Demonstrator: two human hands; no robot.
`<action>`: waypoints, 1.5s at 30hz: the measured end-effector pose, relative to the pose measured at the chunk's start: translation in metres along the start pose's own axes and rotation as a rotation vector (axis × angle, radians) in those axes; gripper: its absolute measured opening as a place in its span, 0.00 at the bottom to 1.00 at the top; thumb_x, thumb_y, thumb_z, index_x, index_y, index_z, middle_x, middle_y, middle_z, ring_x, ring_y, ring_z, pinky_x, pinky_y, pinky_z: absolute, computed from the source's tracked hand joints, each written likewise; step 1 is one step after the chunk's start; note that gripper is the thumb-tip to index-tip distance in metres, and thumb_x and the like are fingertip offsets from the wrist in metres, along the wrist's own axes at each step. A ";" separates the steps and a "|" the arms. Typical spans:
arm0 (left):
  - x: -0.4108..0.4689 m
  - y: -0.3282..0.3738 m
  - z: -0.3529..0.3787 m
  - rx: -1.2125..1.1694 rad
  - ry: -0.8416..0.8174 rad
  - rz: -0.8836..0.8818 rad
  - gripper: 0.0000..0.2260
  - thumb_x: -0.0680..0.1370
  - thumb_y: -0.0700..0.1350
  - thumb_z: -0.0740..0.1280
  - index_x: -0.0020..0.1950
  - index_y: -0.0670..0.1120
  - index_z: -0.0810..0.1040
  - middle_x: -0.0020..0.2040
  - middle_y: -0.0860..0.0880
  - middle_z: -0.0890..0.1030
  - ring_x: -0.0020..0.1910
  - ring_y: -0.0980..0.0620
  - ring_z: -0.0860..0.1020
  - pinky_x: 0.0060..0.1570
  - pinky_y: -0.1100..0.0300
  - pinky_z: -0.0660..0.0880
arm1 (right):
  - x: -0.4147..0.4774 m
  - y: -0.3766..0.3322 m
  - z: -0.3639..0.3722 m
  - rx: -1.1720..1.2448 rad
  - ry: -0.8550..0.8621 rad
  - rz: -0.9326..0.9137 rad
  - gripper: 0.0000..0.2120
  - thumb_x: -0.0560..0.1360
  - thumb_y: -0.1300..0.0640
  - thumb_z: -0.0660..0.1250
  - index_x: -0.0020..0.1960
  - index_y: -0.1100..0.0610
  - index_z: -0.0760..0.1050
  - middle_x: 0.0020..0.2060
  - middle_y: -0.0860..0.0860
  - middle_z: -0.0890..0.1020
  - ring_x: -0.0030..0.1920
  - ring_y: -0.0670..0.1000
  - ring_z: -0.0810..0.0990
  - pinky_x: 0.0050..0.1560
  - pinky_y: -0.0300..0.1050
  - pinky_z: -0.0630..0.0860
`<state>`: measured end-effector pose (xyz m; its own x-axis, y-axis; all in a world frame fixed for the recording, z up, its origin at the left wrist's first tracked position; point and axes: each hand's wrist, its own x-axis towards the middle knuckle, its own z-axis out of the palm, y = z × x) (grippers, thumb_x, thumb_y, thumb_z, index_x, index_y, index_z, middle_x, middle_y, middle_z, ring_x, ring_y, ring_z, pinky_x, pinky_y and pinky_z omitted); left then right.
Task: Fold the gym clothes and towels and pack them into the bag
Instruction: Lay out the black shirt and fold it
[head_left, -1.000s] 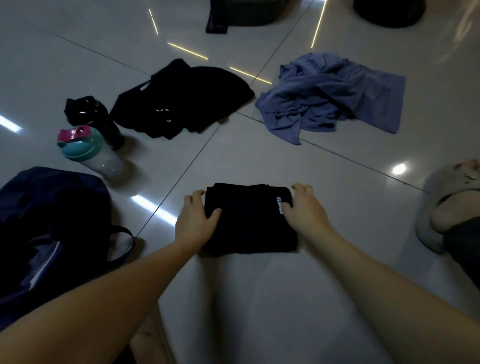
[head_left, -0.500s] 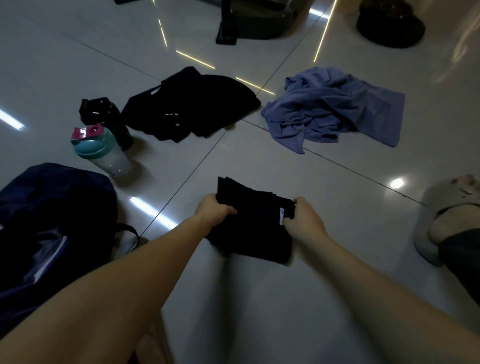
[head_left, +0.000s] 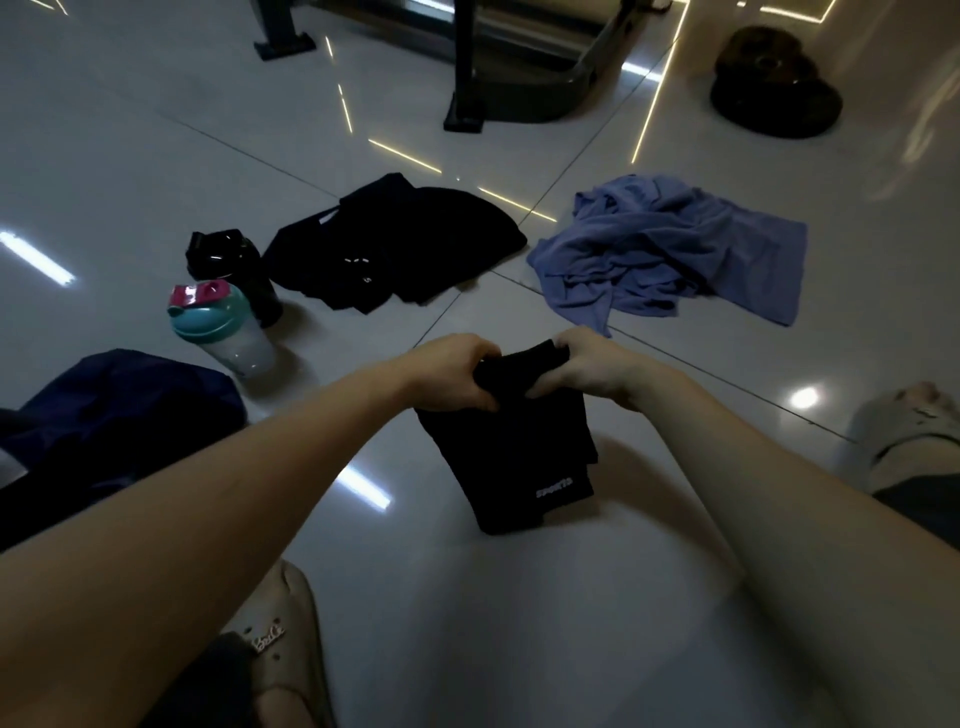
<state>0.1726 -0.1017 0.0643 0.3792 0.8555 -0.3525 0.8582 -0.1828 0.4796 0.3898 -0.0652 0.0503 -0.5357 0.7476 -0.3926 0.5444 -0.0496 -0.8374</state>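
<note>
1. The bag (head_left: 119, 410) lies slumped on the floor at the far left. Its opening cannot be made out, so it probably needs spreading before anything goes in.
2. Just beyond it stand a shaker (head_left: 218, 332) and a black bottle (head_left: 234, 265), close together. A carry toward the bag should pass on the person's side of them.
3. A black top (head_left: 400, 244) lies unfolded farther back, well apart from the hands.
4. The left hand (head_left: 452, 374) has its fingers curled tight on the upper left edge of the folded garment (head_left: 514, 452).
5. That garment hangs in the middle between both hands, logo at its lower end. Whether the lower edge touches the floor cannot be told. Hanging like this, the layers may slip open, so one palm underneath would likely hold the fold flat.
6. The right hand (head_left: 597, 369) pinches the upper right edge, close to the left.
7. The blue towel (head_left: 670, 249) lies rumpled at the back right, not yet folded.
</note>
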 end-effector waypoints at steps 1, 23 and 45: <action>0.000 0.000 -0.009 0.009 -0.004 -0.008 0.09 0.73 0.48 0.75 0.49 0.53 0.77 0.41 0.53 0.79 0.43 0.51 0.78 0.41 0.58 0.70 | -0.001 -0.005 -0.002 -0.007 0.024 -0.028 0.05 0.71 0.67 0.75 0.42 0.62 0.80 0.37 0.55 0.83 0.40 0.54 0.82 0.40 0.44 0.76; -0.065 -0.027 0.141 0.388 -0.239 0.284 0.13 0.68 0.45 0.69 0.52 0.46 0.79 0.49 0.45 0.81 0.52 0.43 0.78 0.51 0.53 0.76 | -0.082 0.095 0.137 -0.926 -0.071 -0.146 0.13 0.65 0.54 0.68 0.49 0.54 0.79 0.49 0.54 0.80 0.50 0.59 0.78 0.48 0.52 0.75; -0.029 -0.060 0.110 -0.333 -0.079 -0.184 0.09 0.69 0.42 0.79 0.44 0.46 0.81 0.35 0.54 0.80 0.33 0.57 0.76 0.35 0.66 0.72 | -0.066 0.103 0.107 -0.341 0.080 0.068 0.08 0.70 0.54 0.75 0.46 0.51 0.77 0.41 0.48 0.78 0.44 0.53 0.78 0.43 0.47 0.71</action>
<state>0.1481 -0.1688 -0.0431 0.2661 0.8169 -0.5117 0.7599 0.1488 0.6328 0.4121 -0.1910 -0.0505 -0.4462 0.8002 -0.4007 0.7684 0.1129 -0.6299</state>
